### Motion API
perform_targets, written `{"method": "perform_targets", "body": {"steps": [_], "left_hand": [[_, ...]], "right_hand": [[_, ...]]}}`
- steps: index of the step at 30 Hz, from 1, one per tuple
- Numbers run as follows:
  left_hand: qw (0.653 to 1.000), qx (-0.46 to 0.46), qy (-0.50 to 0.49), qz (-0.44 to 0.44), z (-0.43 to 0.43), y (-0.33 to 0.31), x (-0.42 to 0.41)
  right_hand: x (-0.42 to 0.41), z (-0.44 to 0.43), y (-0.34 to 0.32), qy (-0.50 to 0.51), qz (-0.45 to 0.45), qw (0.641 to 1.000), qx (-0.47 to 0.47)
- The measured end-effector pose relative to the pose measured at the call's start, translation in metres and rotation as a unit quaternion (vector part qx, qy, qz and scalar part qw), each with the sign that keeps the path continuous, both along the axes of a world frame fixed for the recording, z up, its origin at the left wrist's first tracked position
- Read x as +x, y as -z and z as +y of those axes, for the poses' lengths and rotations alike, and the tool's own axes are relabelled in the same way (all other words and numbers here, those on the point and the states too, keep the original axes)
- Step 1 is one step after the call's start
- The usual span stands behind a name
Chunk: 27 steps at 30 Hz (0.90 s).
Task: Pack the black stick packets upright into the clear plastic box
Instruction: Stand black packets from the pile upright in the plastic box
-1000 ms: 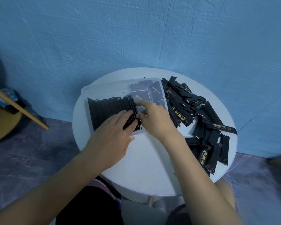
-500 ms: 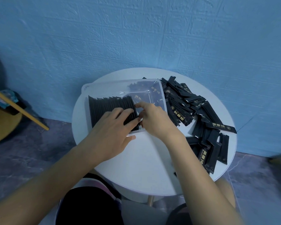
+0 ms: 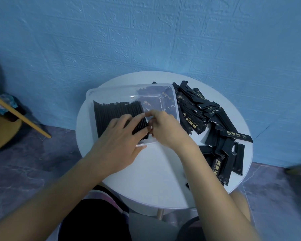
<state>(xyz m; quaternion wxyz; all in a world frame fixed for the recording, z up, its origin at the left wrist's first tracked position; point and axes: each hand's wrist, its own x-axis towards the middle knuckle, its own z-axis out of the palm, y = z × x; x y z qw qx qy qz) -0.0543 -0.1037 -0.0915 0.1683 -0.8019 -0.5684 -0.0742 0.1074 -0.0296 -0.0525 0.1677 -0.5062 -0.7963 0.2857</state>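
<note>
Left hand [image 3: 118,145] flat on packets [image 3: 115,113], right hand [image 3: 165,129] pinching one, white table [image 3: 155,171], blue wall [image 3: 146,40]

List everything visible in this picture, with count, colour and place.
clear plastic box: one, transparent, on the table
packed packets: one upright row, black, left part of the box
loose packets: one pile, black with gold print, right of the box
table: one, white, before the wall
wall: one, blue, behind
wooden pole: one, yellowish, far left
left hand: one, fingers straight on the packed packets
right hand: one, fingers curled at the row's right end
</note>
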Motion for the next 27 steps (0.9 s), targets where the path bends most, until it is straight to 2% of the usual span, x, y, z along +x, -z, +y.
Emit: {"method": "perform_targets", "body": {"steps": [10, 14, 18, 20, 22, 25, 27], "left_hand": [[1.000, -0.024, -0.010, -0.009, 0.000, 0.001, 0.000], [1.000, -0.021, -0.008, -0.017, 0.000, 0.001, -0.001], [0.999, -0.023, -0.007, -0.024, 0.002, 0.002, -0.003], [0.999, -0.029, -0.014, -0.022, 0.002, 0.000, -0.004], [0.999, -0.030, -0.016, -0.020, 0.003, -0.001, -0.004], [0.999, -0.023, -0.015, -0.016, 0.002, 0.000, -0.003], [1.000, -0.021, -0.012, -0.015, 0.001, 0.000, -0.003]], "right_hand": [[0.002, -0.006, -0.003, 0.007, 0.002, 1.000, -0.011], [0.014, -0.012, -0.007, 0.016, -0.029, 0.998, 0.052], [0.042, -0.016, -0.014, 0.075, 0.165, 0.981, 0.068], [0.060, -0.008, -0.012, 0.145, 0.207, 0.963, 0.089], [0.076, 0.005, -0.008, 0.188, 0.159, 0.965, 0.087], [0.085, 0.017, 0.003, 0.197, -0.007, 0.979, 0.058], [0.080, 0.022, 0.010, 0.188, -0.066, 0.979, 0.049]]}}
